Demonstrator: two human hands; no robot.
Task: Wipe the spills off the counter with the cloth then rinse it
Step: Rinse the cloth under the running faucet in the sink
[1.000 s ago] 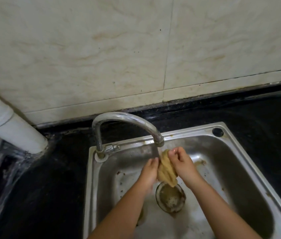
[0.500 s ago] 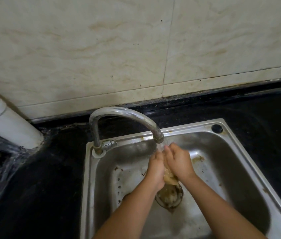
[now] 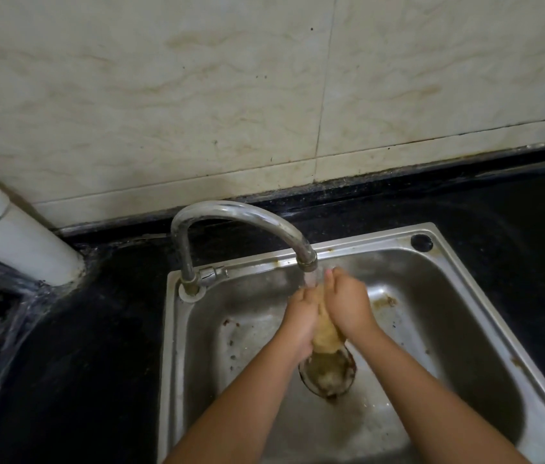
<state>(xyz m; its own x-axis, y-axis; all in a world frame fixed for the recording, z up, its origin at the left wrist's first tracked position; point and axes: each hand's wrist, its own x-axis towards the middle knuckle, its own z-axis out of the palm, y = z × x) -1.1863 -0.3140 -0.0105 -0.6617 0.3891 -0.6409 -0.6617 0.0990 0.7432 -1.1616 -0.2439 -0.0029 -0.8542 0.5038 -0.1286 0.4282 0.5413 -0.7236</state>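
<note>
Hands (image 3: 348, 304) rose nearer faucet (image 3: 241, 219) (drain (image 3: 328, 375) beneath)

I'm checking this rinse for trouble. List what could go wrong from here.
1. The cloth hangs right above the drain, where brownish residue sits; its lower end may dip in and pick up dirt again.
2. The left hand and right hand press it directly under the faucet; water may splash onto the dark counter.

yellow cloth (image 3: 326, 336), black counter (image 3: 63, 363), steel-grey sink (image 3: 465, 279)
</note>
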